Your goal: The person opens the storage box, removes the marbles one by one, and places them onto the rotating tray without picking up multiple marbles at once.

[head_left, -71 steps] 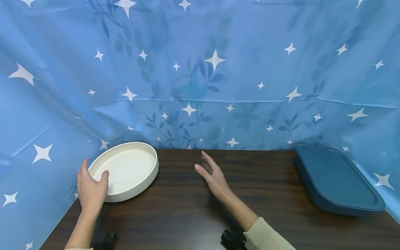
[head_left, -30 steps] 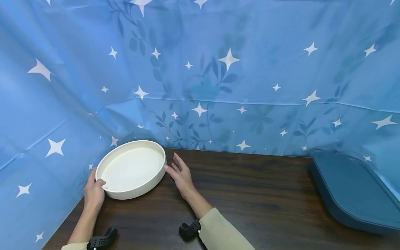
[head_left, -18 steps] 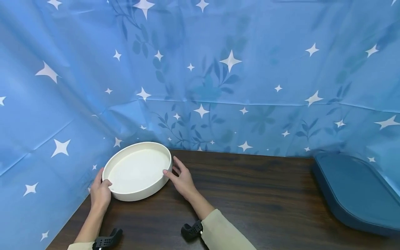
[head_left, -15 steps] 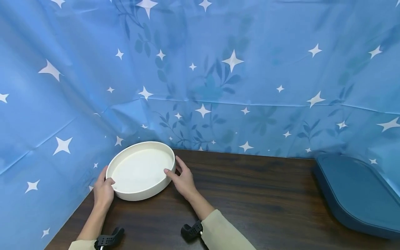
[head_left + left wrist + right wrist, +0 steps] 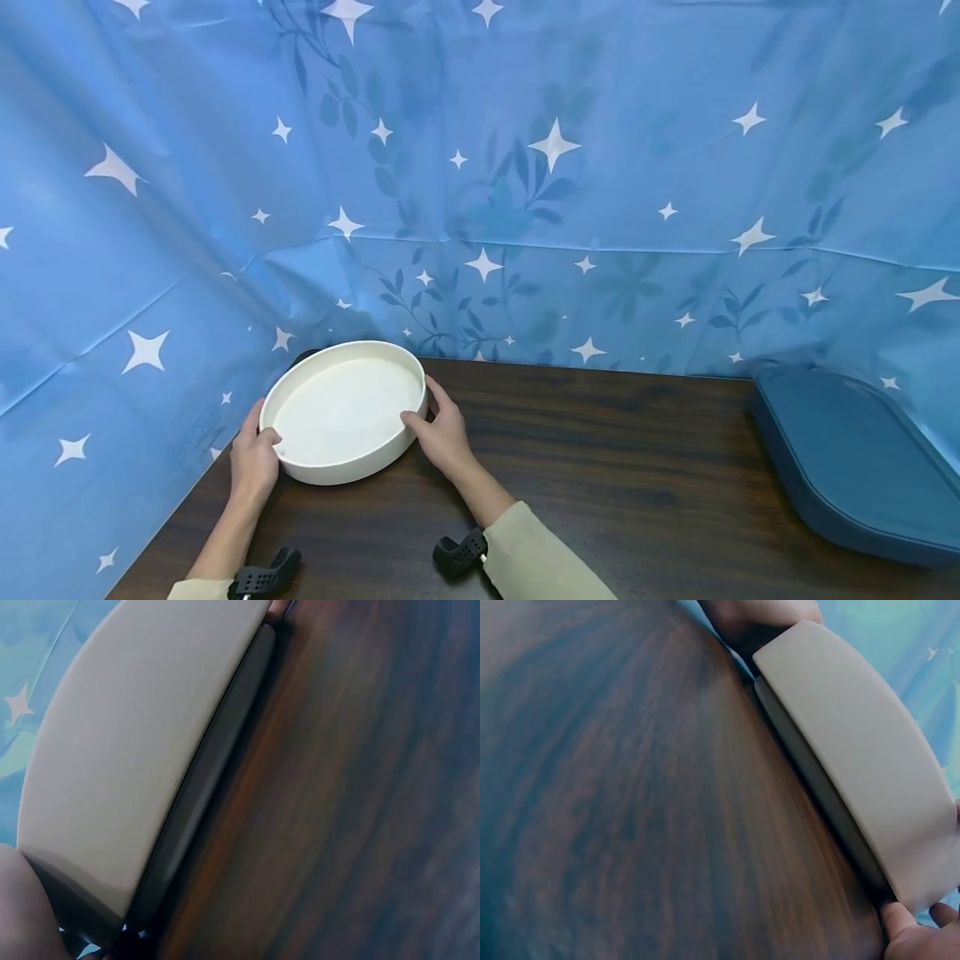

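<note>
A shallow round white tray (image 5: pixel 341 412) is at the left of the dark wooden table. My left hand (image 5: pixel 253 462) grips its left side, thumb over the rim. At the right side my right hand (image 5: pixel 446 437) holds it, thumb against the near wall and fingers round the far side. Close up in the left wrist view, the pale tray wall (image 5: pixel 135 735) has a dark grey band (image 5: pixel 202 787) under it. Fingers of my right hand (image 5: pixel 922 941) touch the tray's lower edge in the right wrist view. The tray's underside is hidden.
A blue box with rounded corners (image 5: pixel 862 467) stands at the right of the table (image 5: pixel 600 483). Blue star-patterned cloth (image 5: pixel 600 183) hangs behind and on the left. A small dark edge (image 5: pixel 303 356) shows behind the tray's far left rim.
My right hand has come left from mid-table to hold the tray. My left hand has taken hold of the rim. The tray has shifted slightly right, and a dark edge now shows behind it.
</note>
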### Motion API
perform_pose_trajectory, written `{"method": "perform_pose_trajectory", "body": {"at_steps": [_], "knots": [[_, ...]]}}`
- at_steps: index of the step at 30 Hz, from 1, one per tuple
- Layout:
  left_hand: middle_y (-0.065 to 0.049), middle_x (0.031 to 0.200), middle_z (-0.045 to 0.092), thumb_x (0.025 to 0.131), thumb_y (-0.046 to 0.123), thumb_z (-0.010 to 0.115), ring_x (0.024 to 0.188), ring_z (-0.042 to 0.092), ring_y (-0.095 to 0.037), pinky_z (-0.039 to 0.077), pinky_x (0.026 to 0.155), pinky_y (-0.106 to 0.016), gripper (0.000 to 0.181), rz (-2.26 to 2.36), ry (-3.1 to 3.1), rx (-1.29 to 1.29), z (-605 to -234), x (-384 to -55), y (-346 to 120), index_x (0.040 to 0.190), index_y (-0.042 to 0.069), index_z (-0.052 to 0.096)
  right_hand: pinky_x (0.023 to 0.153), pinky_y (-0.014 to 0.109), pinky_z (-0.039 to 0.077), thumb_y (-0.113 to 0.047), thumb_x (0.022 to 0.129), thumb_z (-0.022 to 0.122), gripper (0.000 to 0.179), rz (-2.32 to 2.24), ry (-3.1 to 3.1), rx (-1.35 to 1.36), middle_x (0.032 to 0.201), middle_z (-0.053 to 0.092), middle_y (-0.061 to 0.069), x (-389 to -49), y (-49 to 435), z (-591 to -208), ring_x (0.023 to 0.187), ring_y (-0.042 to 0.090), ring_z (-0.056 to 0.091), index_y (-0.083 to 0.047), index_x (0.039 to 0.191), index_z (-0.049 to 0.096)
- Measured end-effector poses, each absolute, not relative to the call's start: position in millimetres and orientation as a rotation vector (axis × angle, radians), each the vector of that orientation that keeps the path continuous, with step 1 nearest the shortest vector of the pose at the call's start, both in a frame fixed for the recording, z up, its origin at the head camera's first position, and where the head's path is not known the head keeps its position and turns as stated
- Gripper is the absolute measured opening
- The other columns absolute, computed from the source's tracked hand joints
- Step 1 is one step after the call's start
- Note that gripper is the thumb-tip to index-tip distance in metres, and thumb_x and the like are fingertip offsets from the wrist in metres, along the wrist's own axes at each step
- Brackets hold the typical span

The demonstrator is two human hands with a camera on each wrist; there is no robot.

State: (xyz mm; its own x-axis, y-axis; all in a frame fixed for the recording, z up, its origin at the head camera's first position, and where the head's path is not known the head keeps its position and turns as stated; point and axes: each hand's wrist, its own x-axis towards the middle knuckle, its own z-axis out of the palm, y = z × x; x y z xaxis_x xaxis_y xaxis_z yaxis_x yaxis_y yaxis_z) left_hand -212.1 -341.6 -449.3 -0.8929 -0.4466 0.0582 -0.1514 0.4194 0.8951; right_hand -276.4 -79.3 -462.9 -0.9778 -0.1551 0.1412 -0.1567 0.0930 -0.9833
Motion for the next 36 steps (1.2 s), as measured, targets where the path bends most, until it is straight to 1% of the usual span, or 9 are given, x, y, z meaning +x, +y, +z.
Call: {"method": "perform_pose_trajectory", "body": {"at_steps": [6,9,16,22,27,36], "knots": [[-0.018,0.170,0.013,0.091,0.001,0.030,0.156,0.014,-0.042,0.020,0.122,-0.060,0.075,-1.478,-2.360,0.504,-449.2,-212.8,-331.3,0.164,0.011,0.013,0.110,0.045,0.046,-0.019,0.087,0.068,0.073,2.067,-2.309,0.282,0.160,0.044,0.008,-274.7,-71.3,-463.7,0.144,0.035,0.046,-0.012,0.155,0.042],[-0.017,0.169,0.015,0.090,-0.001,0.030,0.155,0.016,-0.041,0.020,0.122,-0.058,0.076,-1.509,-2.316,0.502,-449.0,-214.4,-322.9,0.163,0.010,0.015,0.110,0.045,0.046,-0.017,0.085,0.068,0.072,2.033,-2.307,0.266,0.158,0.046,0.009,-274.1,-65.5,-464.1,0.143,0.034,0.048,-0.012,0.153,0.044],[-0.013,0.171,0.011,0.089,-0.001,0.028,0.157,0.014,-0.039,0.019,0.123,-0.057,0.078,-1.623,-2.282,0.449,-450.5,-218.1,-301.2,0.164,0.011,0.011,0.110,0.046,0.046,-0.017,0.084,0.067,0.072,1.981,-2.313,0.234,0.157,0.047,0.010,-271.9,-44.4,-465.4,0.142,0.035,0.049,-0.011,0.152,0.046],[-0.011,0.172,0.009,0.090,0.000,0.027,0.157,0.012,-0.038,0.019,0.123,-0.057,0.078,-1.628,-2.339,0.417,-447.3,-219.3,-288.8,0.164,0.013,0.009,0.109,0.046,0.047,-0.015,0.084,0.067,0.071,1.985,-2.295,0.209,0.156,0.049,0.008,-269.4,-29.2,-464.8,0.141,0.032,0.050,-0.013,0.152,0.046],[-0.011,0.171,0.012,0.090,0.001,0.028,0.157,0.014,-0.036,0.018,0.124,-0.056,0.077,-1.636,-2.327,0.388,-445.5,-224.3,-278.0,0.164,0.011,0.011,0.109,0.046,0.047,-0.016,0.085,0.067,0.070,1.955,-2.290,0.198,0.155,0.050,0.009,-269.6,-17.5,-463.2,0.140,0.030,0.052,-0.012,0.152,0.047],[-0.013,0.169,0.020,0.090,0.003,0.031,0.156,0.020,-0.034,0.022,0.122,-0.053,0.075,-1.614,-2.339,0.396,-449.3,-227.8,-253.5,0.163,0.011,0.017,0.107,0.046,0.049,-0.015,0.081,0.066,0.071,1.880,-2.312,0.156,0.151,0.055,0.010,-267.2,8.3,-464.3,0.137,0.028,0.056,-0.013,0.150,0.049]]}}
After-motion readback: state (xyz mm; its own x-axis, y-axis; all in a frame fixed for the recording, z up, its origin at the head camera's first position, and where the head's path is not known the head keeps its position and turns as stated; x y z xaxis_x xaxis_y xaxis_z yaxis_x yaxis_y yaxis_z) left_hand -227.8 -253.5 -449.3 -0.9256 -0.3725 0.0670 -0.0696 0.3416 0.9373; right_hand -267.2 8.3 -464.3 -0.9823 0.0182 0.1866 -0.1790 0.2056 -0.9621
